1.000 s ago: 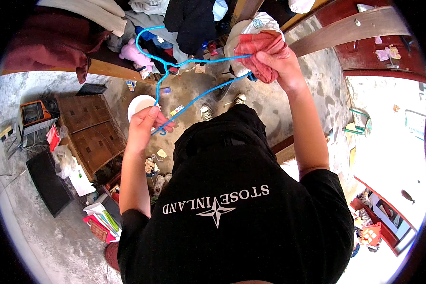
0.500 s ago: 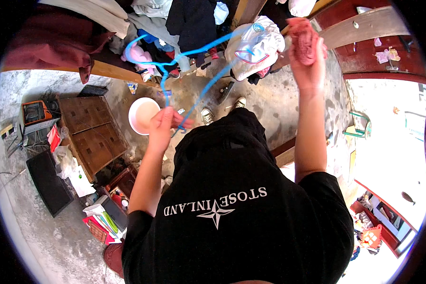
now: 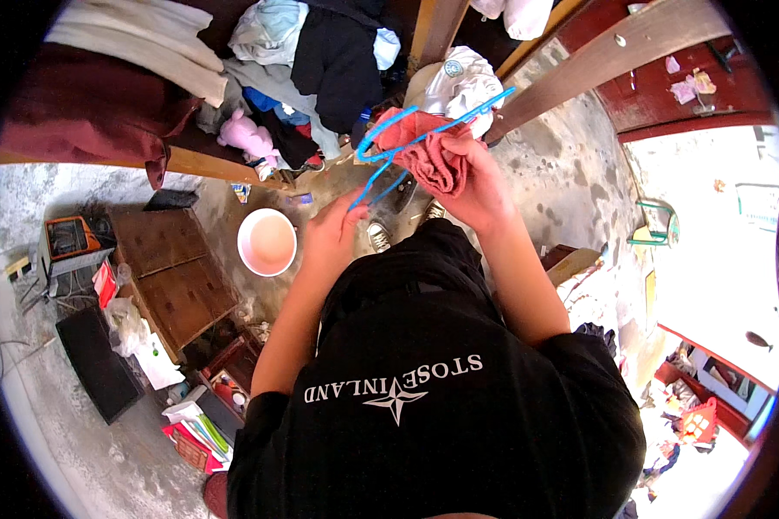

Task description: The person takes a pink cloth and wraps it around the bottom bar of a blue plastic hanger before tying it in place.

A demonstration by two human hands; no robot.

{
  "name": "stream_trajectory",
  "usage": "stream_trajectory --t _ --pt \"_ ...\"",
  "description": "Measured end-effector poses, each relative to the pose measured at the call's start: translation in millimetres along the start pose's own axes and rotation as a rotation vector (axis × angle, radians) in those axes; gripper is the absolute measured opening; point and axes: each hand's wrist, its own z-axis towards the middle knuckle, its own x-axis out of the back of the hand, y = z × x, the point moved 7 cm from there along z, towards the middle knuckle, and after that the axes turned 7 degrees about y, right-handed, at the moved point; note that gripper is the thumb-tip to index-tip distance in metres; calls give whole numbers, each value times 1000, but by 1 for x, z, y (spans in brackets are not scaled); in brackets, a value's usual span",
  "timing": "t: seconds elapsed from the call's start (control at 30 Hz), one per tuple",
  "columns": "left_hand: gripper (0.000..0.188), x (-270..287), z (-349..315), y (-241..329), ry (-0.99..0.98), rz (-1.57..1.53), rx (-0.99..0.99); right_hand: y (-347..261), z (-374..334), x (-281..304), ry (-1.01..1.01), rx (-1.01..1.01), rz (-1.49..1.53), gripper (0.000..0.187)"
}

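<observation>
A blue wire clothes hanger (image 3: pixel 485 105) is in my left hand (image 3: pixel 333 229), whose fingers are closed on it at its lower end. My right hand (image 3: pixel 486 192) grips a crumpled, reddish-pink cloth (image 3: pixel 437 169). The cloth is up against the hanger, and one blue bar passes in front of it. How far the cloth reaches around the wire is hard to see. To the left of my left hand, a white basin (image 3: pixel 241 244) of cloudy, pinkish water stands on the floor.
Ahead, piled clothes (image 3: pixel 342 65) and a pink plush toy (image 3: pixel 247 137) lie on a wooden-edged shelf. A stuffed white bag (image 3: pixel 463 78) stands beyond the cloth. At left are a brown wooden cabinet (image 3: pixel 160 233) and a black panel (image 3: pixel 99 363). Wet spots mark the concrete floor (image 3: pixel 554 164).
My right hand has come down and left with the cloth, from high on the right to the hanger. My left hand has shifted slightly right, and the hanger has turned.
</observation>
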Motion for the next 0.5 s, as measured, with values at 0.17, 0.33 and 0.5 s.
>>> stream_trajectory --t 0.17,0.33,0.5 --pt "34 -8 1 4 -200 108 -118 -11 0 9 -126 -79 198 44" --pt "33 -14 -4 6 -337 280 -185 -9 -4 19 89 -91 -79 46" --pt "25 8 -7 -16 -218 247 -222 -27 -15 14 34 -104 129 60"
